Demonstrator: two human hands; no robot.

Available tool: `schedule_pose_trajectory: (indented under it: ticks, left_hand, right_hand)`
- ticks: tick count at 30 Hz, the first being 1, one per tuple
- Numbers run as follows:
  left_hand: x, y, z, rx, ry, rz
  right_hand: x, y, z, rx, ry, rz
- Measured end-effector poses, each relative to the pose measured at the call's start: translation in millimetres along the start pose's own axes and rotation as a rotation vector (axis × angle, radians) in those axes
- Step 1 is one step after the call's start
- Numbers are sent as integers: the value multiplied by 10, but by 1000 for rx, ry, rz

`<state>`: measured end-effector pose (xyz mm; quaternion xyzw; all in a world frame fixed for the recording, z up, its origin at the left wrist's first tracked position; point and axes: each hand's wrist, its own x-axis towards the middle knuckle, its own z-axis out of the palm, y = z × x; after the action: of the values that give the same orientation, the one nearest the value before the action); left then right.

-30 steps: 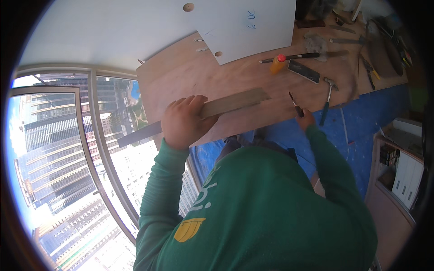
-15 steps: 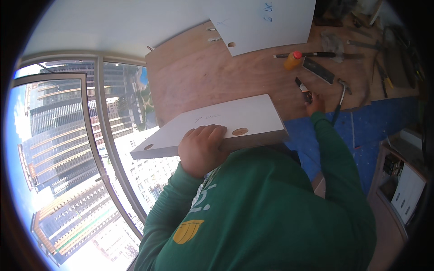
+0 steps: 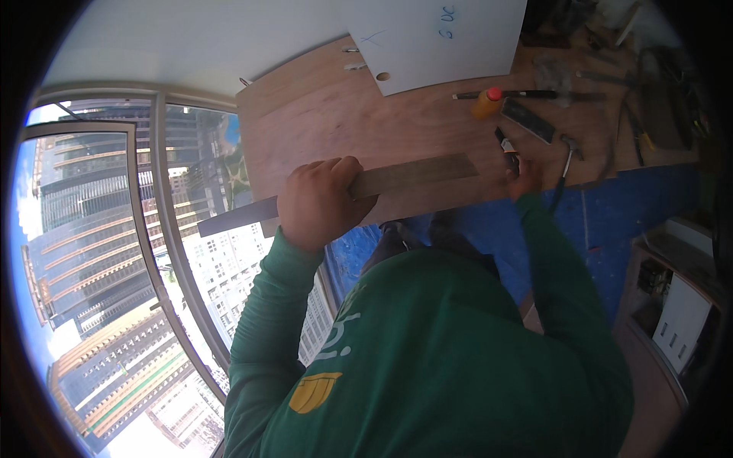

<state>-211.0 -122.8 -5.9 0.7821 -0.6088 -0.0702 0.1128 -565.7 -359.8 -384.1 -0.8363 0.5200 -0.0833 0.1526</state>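
Note:
My left hand point(image 3: 317, 202) is closed over the upper edge of a flat panel point(image 3: 416, 175). That panel stands on edge near the bench's front, so mainly its narrow brownish edge shows; its broad faces are out of sight. Further right, my right hand point(image 3: 525, 179) has its fingers around the lower part of a utility knife point(image 3: 507, 149) with a dark and orange body. The knife lies close to the wooden bench top point(image 3: 321, 122), pointing away from me. Just right of that hand is a claw hammer point(image 3: 563, 169) with a dark handle.
A large white panel point(image 3: 435, 46) with blue handwriting lies across the back. An orange bottle point(image 3: 485, 105) with a red cap, a dark flat block point(image 3: 527, 122) and a long dark rod point(image 3: 536, 95) are beyond the knife. Blue sheeting point(image 3: 595, 217) is below; a window frame point(image 3: 163, 183) stands left.
My left hand has tipped the panel from lying with its white face up to standing on edge, and lifted it slightly away from me. My right hand stays at the knife.

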Motion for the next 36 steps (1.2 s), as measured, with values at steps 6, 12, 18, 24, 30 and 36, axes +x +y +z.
schedule_pose_trajectory:
  ticks: [6, 12, 18, 24, 30, 36]
  left_hand:
    - [252, -84, -42, 91, -80, -69]
    - [273, -178, 26, 37, 47, 46]
    - [274, -242, 58, 54, 123, 65]
    - [456, -348, -62, -4, 128, 135]
    - [123, -582, -186, 2, 112, -39]
    - [-771, -1258, 59, -2, 878, -121]
  right_hand:
    - [-552, -61, 133, 112, 81, -173]
    - [-846, -506, -25, 392, -114, -139]
    - [-298, -1690, -845, 844, -212, -206]
    - [350, -2268, -993, 1181, -479, -211]
    - [415, -2382, -1299, 1078, -613, -117]
    - [412, -2207, -953, 1118, -587, -175]
